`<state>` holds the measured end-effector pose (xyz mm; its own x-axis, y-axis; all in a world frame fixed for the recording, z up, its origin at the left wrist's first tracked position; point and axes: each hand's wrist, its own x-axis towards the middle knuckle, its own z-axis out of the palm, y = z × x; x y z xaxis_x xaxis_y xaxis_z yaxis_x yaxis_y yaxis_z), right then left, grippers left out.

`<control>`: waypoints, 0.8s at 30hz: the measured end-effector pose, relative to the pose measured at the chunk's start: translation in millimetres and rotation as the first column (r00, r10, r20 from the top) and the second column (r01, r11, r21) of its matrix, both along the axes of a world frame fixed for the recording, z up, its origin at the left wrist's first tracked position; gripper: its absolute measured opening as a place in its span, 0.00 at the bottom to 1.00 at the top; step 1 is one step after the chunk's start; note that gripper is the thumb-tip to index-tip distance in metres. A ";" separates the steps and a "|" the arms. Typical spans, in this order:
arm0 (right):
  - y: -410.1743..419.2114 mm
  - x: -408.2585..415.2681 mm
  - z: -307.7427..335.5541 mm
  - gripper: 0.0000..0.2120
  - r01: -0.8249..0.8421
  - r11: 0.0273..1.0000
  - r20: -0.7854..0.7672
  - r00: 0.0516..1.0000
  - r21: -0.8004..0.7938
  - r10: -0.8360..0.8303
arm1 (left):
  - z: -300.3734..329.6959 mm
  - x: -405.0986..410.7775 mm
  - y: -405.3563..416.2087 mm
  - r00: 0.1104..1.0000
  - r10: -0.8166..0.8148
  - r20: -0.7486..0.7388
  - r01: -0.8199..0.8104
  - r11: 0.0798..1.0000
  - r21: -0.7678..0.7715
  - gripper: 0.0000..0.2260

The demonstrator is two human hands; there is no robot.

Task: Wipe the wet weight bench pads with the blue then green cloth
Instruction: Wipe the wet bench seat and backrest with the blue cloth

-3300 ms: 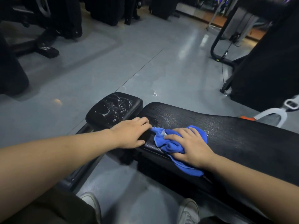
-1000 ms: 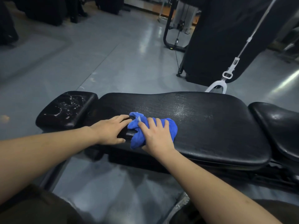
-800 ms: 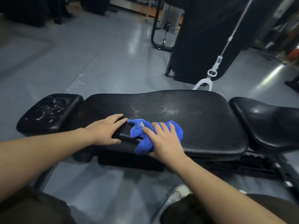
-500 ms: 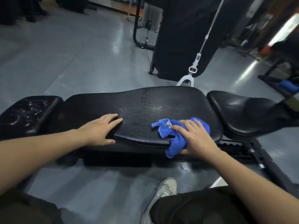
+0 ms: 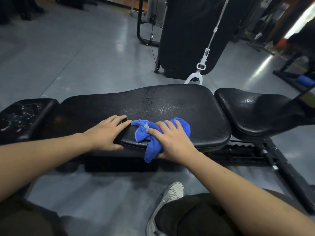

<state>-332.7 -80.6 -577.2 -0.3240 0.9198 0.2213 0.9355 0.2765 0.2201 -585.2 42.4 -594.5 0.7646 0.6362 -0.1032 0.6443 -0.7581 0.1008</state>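
Observation:
The long black bench pad (image 5: 153, 104) lies across the middle, its surface glistening with fine moisture. To its left a small pad (image 5: 22, 116) carries white water drops, and to its right sits the seat pad (image 5: 252, 109). My right hand (image 5: 172, 140) presses the bunched blue cloth (image 5: 144, 133) onto the long pad's near edge, fingers spread over it. A tail of the cloth hangs over the edge. My left hand (image 5: 105, 133) rests flat on the pad just left of the cloth. No green cloth is plainly in view.
A tall black machine (image 5: 190, 36) with a white cable handle (image 5: 196, 77) stands behind the bench. The bench's black frame (image 5: 272, 160) runs out to the right along the grey floor. My white shoe (image 5: 170, 196) and dark trouser legs are below.
My right hand slid the blue cloth right along the long pad, then back left toward my left hand. The left hand stayed on the pad. My view swung right.

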 end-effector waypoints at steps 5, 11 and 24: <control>-21.2 45.5 6.1 0.40 -0.006 1.000 0.024 1.000 0.023 0.006 | 4.5 21.7 -1.4 0.993 -0.113 0.015 0.113 0.993 -0.025 0.49; -56.2 118.7 30.5 0.35 0.195 0.980 -0.072 0.979 0.033 -0.192 | 5.5 33.2 0.4 0.985 -0.161 0.060 0.164 0.985 -0.057 0.53; -57.8 83.1 21.4 0.33 0.815 0.573 -0.571 0.429 -0.089 -0.700 | 10.2 36.4 5.8 0.986 -0.147 0.073 0.156 0.977 -0.146 0.54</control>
<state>-249.7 -138.4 -555.7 0.6967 0.6590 0.2836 0.7126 -0.5903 -0.3790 -548.8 48.2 -584.3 0.8588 0.4931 -0.1390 0.5121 -0.8195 0.2571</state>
